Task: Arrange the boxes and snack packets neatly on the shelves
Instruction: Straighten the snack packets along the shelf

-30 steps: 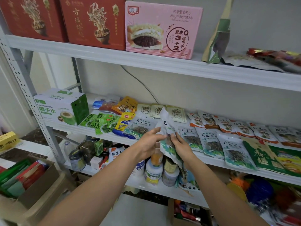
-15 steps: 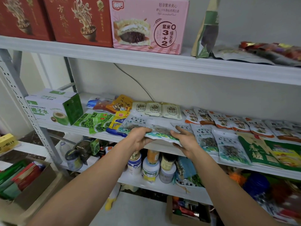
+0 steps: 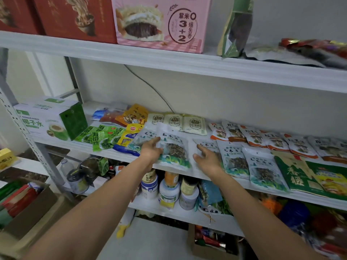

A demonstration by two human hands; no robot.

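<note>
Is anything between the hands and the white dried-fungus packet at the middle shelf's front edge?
Nothing visible does. The left hand rests on the packet at its left edge; the right hand is open just right of it.

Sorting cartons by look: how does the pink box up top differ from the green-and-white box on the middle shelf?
The pink box pictures a filled bun; the green-and-white box a coconut. The pink box faces front; the green-and-white box sits angled, green end showing. Both bear Chinese text.
</note>
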